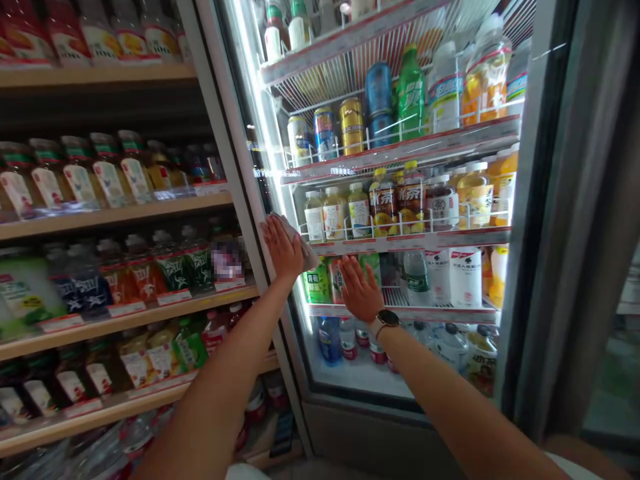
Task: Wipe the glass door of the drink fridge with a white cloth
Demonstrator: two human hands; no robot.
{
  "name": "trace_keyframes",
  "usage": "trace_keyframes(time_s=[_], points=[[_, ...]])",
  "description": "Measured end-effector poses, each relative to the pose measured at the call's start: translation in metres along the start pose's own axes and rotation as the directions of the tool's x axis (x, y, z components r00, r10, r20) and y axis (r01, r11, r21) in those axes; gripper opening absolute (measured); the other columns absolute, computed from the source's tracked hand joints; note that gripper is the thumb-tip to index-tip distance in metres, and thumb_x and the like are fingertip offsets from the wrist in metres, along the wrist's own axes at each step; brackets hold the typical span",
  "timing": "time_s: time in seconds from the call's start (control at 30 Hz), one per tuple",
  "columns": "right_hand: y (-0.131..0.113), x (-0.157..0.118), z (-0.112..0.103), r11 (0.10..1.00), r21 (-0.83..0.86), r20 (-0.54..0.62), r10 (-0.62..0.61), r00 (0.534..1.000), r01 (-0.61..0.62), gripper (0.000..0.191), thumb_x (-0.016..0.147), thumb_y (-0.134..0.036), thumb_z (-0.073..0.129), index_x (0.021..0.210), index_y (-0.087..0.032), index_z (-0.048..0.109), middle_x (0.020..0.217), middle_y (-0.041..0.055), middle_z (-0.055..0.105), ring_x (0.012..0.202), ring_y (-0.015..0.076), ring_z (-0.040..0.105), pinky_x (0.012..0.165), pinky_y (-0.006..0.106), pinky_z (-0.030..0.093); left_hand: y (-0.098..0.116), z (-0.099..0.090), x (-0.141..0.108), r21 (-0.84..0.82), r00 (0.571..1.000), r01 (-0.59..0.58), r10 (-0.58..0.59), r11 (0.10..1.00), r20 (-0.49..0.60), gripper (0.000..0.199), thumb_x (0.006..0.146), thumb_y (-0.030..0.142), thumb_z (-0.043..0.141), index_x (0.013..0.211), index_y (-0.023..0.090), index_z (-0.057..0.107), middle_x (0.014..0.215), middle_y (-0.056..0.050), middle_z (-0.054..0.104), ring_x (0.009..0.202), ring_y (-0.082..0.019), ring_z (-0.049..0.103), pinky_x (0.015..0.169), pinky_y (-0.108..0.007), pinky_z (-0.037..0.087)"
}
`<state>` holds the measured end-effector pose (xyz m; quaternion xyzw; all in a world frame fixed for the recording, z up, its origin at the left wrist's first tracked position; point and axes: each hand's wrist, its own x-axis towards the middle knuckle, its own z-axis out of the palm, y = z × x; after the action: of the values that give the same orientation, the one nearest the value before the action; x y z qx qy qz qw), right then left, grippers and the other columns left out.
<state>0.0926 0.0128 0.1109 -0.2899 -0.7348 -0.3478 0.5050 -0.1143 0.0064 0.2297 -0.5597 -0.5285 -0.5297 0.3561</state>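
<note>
My left hand (285, 249) lies flat over a greyish-pink cloth (301, 247), holding it against the left edge of the fridge's glass door (295, 337). Part of the cloth sticks out past the thumb side. To the right and a little lower, my right hand (360, 290) is raised palm-forward with its fingers stretched out, holding nothing. It seems to rest on the glass, though contact is hard to make out. A dark-faced watch (389, 318) sits on the right wrist. Behind the glass, wire shelves carry drinks, among them iced tea bottles (411, 200).
On the left stands an open wooden shelf unit (120, 212) packed with bottles and juice packs. A metal post (230, 153) separates it from the fridge. Cans (351, 127) and a green bottle (411, 87) stand higher inside. A dark vertical frame (535, 220) borders the door's right side.
</note>
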Motion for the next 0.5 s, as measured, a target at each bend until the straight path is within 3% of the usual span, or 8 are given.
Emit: trace_keyframes(time_s=[0.1,0.37,0.5], points=[[0.000,-0.001,0.000,1.000,0.004,0.004,-0.006,1.000,0.006,0.073,0.097,-0.024,0.040,0.156,-0.009,0.001,0.157,0.0149,0.033,0.146,0.0257,0.031,0.122,0.046,0.011,0.005,0.002,-0.025,0.003,0.999,-0.019,0.019,1.000,0.031,0.071,0.099,0.043,0.032,0.156,0.011,0.005,0.164,-0.016,0.006,0.152,-0.027,-0.004,0.124,-0.052,0.005],[-0.002,0.000,0.002,1.000,-0.028,-0.029,-0.004,1.000,0.003,0.067,0.097,-0.024,0.040,0.156,-0.008,0.013,0.156,0.0133,0.036,0.146,0.0251,0.031,0.122,0.045,0.010,0.015,0.016,-0.153,0.120,0.974,-0.212,0.201,0.970,0.103,0.075,0.099,0.040,0.037,0.155,0.012,-0.004,0.163,-0.017,0.005,0.151,-0.031,0.000,0.122,-0.055,0.016],[-0.002,0.001,0.003,0.998,-0.063,-0.046,-0.014,0.999,0.011,0.061,0.096,-0.024,0.041,0.153,-0.007,0.028,0.154,0.0136,0.039,0.147,0.0247,0.028,0.123,0.045,0.007,0.017,0.017,-0.181,0.141,0.951,-0.296,0.277,0.945,0.140,0.081,0.097,0.047,0.042,0.155,0.010,0.000,0.163,-0.019,0.008,0.151,-0.033,0.002,0.121,-0.055,0.019]])
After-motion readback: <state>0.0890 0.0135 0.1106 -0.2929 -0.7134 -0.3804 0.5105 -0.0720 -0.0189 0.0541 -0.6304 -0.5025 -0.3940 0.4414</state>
